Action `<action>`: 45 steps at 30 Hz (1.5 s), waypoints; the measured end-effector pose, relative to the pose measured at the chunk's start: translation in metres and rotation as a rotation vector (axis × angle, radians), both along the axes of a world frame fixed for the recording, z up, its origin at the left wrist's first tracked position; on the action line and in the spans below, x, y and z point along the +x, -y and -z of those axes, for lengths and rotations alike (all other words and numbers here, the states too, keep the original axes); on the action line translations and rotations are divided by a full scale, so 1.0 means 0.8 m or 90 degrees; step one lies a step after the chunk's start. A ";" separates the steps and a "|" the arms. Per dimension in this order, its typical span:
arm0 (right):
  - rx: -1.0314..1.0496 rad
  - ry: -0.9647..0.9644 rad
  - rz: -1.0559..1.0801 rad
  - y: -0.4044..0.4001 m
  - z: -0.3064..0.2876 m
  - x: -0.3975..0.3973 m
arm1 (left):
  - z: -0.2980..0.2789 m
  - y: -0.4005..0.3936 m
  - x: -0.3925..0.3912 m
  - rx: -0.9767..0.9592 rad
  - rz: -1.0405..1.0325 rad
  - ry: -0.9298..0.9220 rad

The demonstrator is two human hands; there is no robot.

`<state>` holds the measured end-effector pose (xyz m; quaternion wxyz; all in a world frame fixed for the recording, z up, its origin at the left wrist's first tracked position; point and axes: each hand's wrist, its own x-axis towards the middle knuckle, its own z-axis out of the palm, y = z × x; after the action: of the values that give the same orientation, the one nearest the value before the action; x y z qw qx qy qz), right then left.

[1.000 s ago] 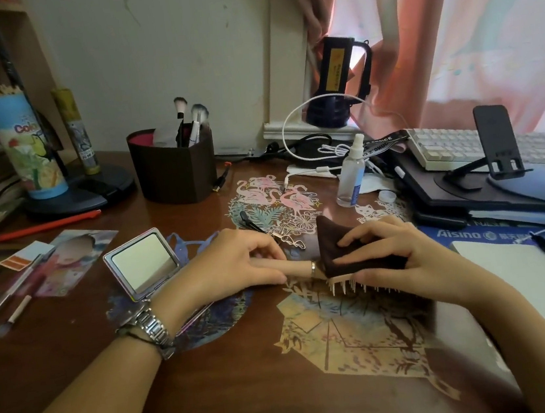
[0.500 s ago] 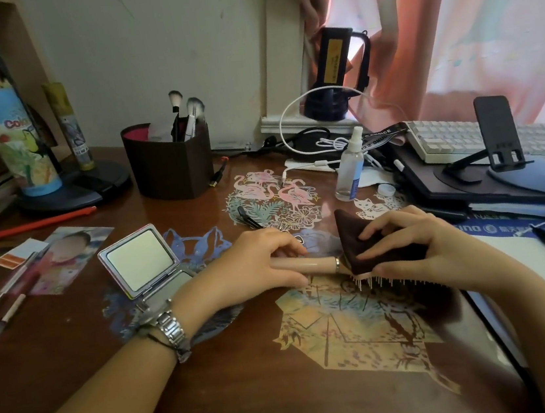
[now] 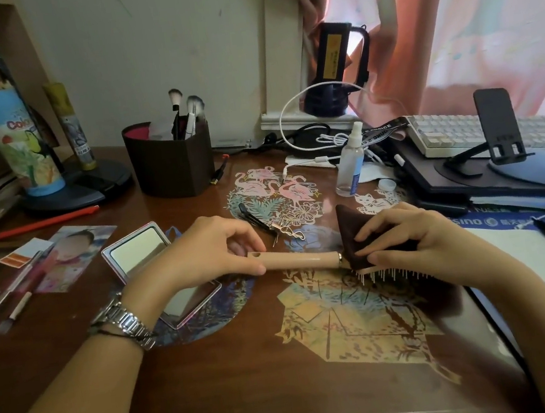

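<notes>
Hairbrush [image 3: 300, 260] sits level at frame centre, with its beige handle pointing to frame left and its bristles facing down over a yellow paper cutout [image 3: 347, 327] on the counter [image 3: 219, 401]. Whether the bristles touch the cutout cannot be told.

Left hand [image 3: 207, 248]: the grip is closed round the free end of the handle, thumb below and fingers curled over the top. A metal watch [image 3: 125, 322] is on that wrist.

Right hand [image 3: 416, 243]: the grip pinches a brown cloth [image 3: 353, 230] against the brush head, fingertips on top and thumb at the near edge. The cloth covers the back of the head, and one corner stands up toward the upper frame.

Surroundings:
- An open compact mirror [image 3: 135, 249] lies just left of the left hand and is partly under its wrist.
- A black hair clip [image 3: 255, 217] lies just above the handle, on a flamingo cutout [image 3: 272, 189].
- A clear spray bottle [image 3: 350, 166] stands upright above the cloth, well apart from it.
- A dark box [image 3: 169, 164] holding makeup brushes stands at upper centre-left.
- A white keyboard [image 3: 454, 132] lies at upper right.
</notes>
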<state>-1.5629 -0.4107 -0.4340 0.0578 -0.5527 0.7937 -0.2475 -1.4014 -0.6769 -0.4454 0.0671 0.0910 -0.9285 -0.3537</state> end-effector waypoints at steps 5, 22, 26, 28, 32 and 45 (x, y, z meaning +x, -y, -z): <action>0.002 0.007 -0.015 0.003 0.000 0.005 | 0.003 -0.006 -0.003 0.009 0.004 -0.027; -0.142 0.039 0.043 0.013 -0.003 0.022 | 0.006 -0.008 -0.005 0.018 -0.006 -0.030; -0.170 0.108 0.038 0.023 -0.004 0.034 | 0.008 -0.012 -0.007 0.023 0.005 -0.042; -0.164 0.130 0.035 0.029 -0.003 0.041 | 0.010 -0.015 -0.008 0.027 0.010 -0.051; -0.136 0.104 0.016 0.045 0.004 0.058 | 0.014 -0.022 -0.011 0.029 0.018 -0.068; -0.011 0.025 0.125 0.037 -0.015 0.042 | 0.009 -0.011 -0.010 0.088 0.015 -0.018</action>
<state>-1.5291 -0.4407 -0.4223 0.0439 -0.4682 0.8405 -0.2693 -1.4090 -0.6679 -0.4526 0.0700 0.0794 -0.9017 -0.4192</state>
